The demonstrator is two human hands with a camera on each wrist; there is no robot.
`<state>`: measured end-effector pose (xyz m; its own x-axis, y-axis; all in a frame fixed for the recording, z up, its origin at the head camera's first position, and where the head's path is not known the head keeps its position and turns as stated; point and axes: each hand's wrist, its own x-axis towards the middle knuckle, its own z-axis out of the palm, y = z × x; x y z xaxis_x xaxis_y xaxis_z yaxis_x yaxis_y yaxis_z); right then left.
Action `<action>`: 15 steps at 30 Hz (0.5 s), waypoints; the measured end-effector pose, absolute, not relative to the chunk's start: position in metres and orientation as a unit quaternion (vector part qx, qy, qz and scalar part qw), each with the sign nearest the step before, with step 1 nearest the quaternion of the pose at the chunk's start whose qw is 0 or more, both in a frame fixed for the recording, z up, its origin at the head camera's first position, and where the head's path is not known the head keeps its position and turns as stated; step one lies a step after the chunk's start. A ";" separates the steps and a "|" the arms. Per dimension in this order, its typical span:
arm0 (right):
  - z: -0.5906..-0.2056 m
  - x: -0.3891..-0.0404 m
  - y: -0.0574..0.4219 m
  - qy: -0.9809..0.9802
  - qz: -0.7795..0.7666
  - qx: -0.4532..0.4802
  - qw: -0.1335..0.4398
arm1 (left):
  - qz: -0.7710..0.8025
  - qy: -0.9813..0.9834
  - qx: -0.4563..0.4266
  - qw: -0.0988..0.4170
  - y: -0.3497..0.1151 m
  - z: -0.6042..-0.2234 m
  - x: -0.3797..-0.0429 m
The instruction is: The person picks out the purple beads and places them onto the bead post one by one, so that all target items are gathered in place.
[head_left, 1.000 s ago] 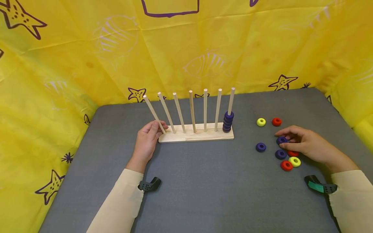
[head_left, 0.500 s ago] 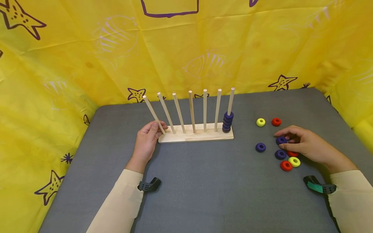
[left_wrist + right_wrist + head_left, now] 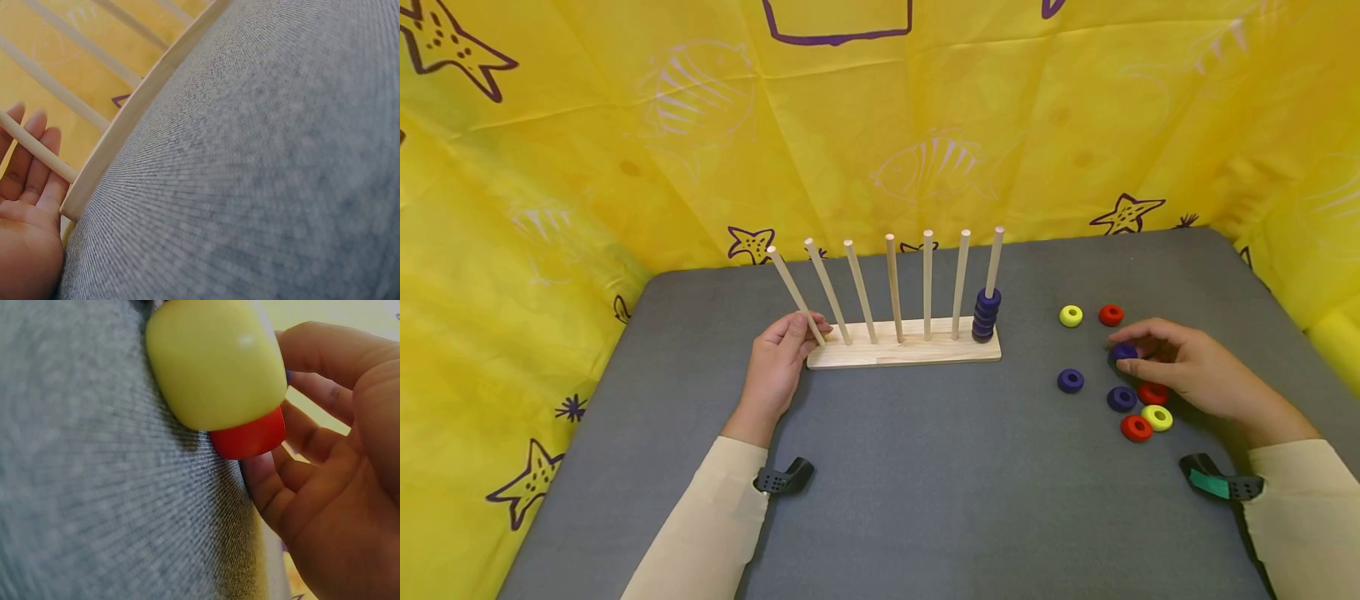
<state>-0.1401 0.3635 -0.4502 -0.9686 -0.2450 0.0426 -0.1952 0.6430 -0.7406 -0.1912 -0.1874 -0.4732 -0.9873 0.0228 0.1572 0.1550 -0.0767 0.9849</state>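
Observation:
My left hand (image 3: 781, 358) holds the left end of a wooden peg stand (image 3: 902, 354), its thumb and fingers either side of the leftmost peg (image 3: 793, 287). In the left wrist view, the fingers (image 3: 37, 165) lie behind that peg. Blue rings (image 3: 986, 315) are stacked on the rightmost peg; the other pegs are bare. Over on the right, my right hand (image 3: 1195, 371) pinches a blue ring (image 3: 1122, 352) between thumb and fingers. Below it lie another blue ring (image 3: 1122, 399) and a red ring (image 3: 1153, 393). The right wrist view mostly hides the pinched ring behind a yellow ring (image 3: 215, 362).
Around the right hand lie more loose rings: a yellow one (image 3: 1071, 316) and a red one (image 3: 1111, 315) farther back, a blue one (image 3: 1071, 381) to the left, and a red one (image 3: 1137, 428) nearer. A yellow patterned cloth (image 3: 850, 125) borders the grey table (image 3: 910, 483).
The right hand now has the blue ring in its pinch and has raised it slightly away from the neighbouring rings, uncovering more of the red one. The left hand and the peg stand stay put.

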 end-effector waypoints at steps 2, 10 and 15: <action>-0.449 -0.140 0.363 0.905 -0.407 -0.119 0.027 | -0.732 -0.677 -0.065 0.045 -0.187 -0.473 -0.191; -0.441 -0.138 0.357 0.900 -0.418 -0.121 -0.013 | -0.730 -0.679 -0.065 0.044 -0.188 -0.475 -0.192; -0.437 -0.138 0.352 0.895 -0.428 -0.119 -0.028 | -0.729 -0.680 -0.063 0.044 -0.188 -0.475 -0.192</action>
